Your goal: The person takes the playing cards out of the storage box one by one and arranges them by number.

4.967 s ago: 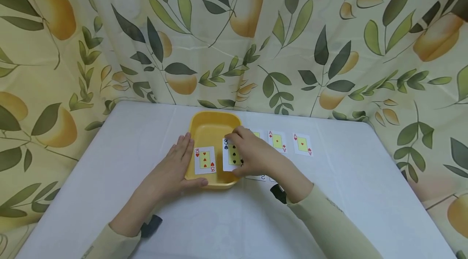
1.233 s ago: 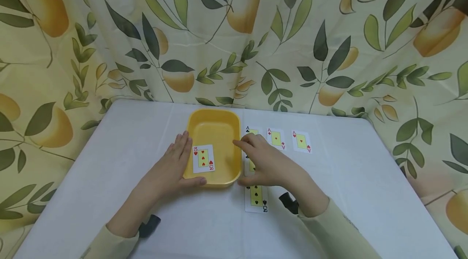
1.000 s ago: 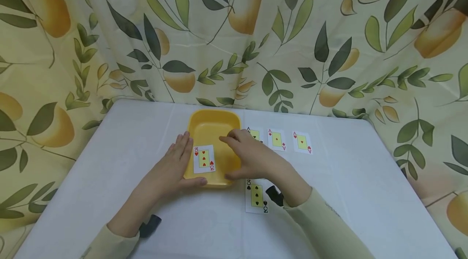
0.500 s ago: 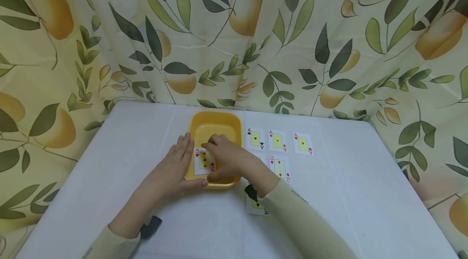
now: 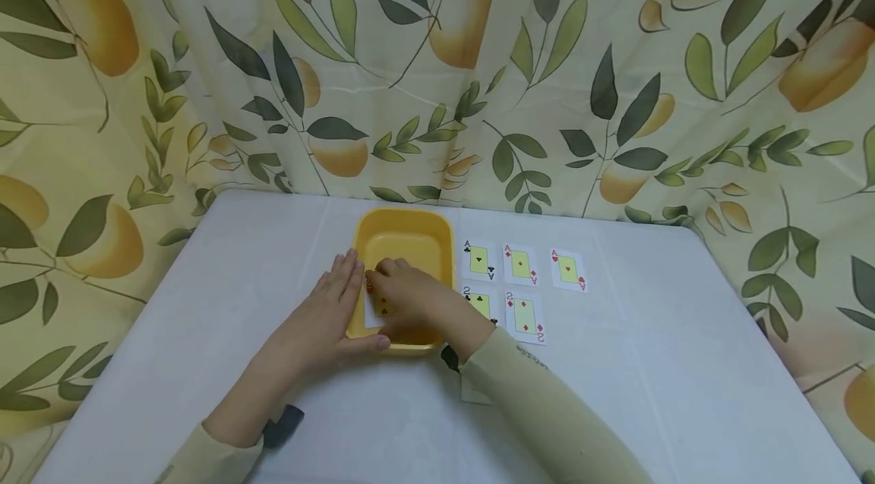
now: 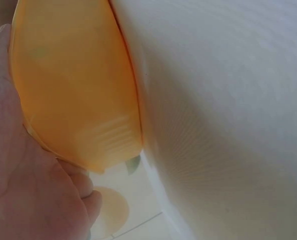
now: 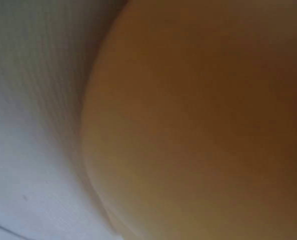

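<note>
My left hand (image 5: 321, 309) lies against the left side of the yellow tray (image 5: 405, 218), fingers straight along its rim and thumb by the front corner. In the left wrist view, that hand's palm (image 6: 28, 175) sits right at the tray's edge (image 6: 78, 95). My right hand (image 5: 417, 298) reaches down into the tray over a three of hearts playing card (image 5: 372, 313). Its curled fingers are at the card's far edge and the thumb at the near edge; most of the card is hidden beneath. The right wrist view shows only the tray's blurred wall (image 7: 188, 140).
Right of the tray lie an ace of clubs (image 5: 478, 261), an ace of diamonds (image 5: 520, 265), an ace of hearts (image 5: 568, 270), a two of clubs (image 5: 480, 306) and a two of diamonds (image 5: 525, 317). Another card (image 5: 473, 393) is mostly under the right sleeve. A patterned curtain (image 5: 437, 89) hangs behind.
My right hand has put the three of spades on the table below the two of clubs, then moved left into the tray onto the three of hearts. The left hand has stayed put.
</note>
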`<state>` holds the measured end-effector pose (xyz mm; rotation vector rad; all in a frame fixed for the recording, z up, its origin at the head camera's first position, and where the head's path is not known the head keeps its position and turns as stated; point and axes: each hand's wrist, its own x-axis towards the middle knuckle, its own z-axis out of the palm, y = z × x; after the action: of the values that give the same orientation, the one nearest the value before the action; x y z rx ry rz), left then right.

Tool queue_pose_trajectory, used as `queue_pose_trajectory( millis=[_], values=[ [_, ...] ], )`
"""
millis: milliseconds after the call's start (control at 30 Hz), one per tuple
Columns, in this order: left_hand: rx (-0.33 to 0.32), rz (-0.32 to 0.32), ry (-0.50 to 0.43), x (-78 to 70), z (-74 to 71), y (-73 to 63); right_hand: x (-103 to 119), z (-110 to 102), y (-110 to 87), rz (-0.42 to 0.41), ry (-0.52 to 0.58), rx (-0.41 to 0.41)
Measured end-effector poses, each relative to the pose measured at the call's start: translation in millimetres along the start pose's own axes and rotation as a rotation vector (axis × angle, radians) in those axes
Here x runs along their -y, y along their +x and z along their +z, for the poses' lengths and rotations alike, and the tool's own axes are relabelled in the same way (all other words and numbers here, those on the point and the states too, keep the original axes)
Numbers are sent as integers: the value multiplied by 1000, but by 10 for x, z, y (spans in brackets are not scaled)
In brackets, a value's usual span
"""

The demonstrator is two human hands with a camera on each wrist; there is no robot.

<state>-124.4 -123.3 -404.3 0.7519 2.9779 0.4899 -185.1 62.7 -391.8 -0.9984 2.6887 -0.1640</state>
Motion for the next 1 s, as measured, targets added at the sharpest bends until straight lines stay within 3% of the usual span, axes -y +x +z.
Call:
queue_pose_trajectory(
  millis=[233,500,733,1000],
  values=[
    [-1,12,2,-5,53,29,-39,30,30,41,-25,15],
    [5,10,-1,-10,28,25,-5,-17,15,138,70,58],
    [-4,16,8,-6,11,18,19,1,48,182,81,34],
    [7,-3,-8,-14,-12,-12,78,30,-26,97,99,-13]
  ],
)
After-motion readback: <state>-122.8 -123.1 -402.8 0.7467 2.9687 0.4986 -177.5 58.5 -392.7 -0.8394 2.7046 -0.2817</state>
